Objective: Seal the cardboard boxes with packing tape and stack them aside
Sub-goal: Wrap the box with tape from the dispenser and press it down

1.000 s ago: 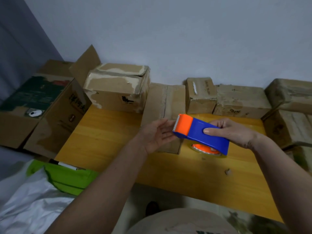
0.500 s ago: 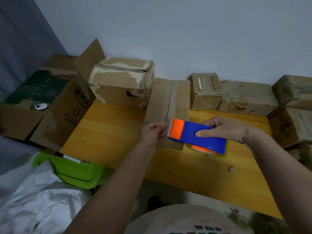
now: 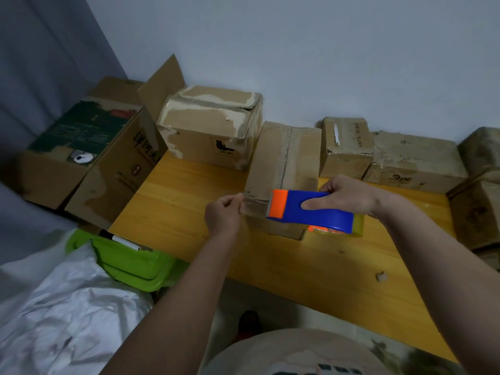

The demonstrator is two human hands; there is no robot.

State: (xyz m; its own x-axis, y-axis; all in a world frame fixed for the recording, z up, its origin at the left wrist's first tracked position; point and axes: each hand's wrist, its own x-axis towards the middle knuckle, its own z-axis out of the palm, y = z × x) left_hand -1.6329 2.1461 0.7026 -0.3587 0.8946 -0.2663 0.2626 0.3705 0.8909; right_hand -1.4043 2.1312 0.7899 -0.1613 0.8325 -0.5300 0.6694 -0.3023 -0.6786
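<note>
Right hand (image 3: 349, 197) grips the tape dispenser (image 3: 311, 211), left hand (image 3: 224, 215) pinches the tape end; next, stick it onto the box (image 3: 284, 163)

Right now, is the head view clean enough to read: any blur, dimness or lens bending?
Head view: dim, flat light, no glare; wide-angle bending at the edges; left hand slightly smeared; tape dispenser in the right hand fairly sharp; print on the cardboard box too soft to read.

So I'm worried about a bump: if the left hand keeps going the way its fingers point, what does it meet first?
Probably the tape dispenser's orange end; the left hand pinches something at its fingertips, likely tape, just short of it. Depth is unclear.
</note>
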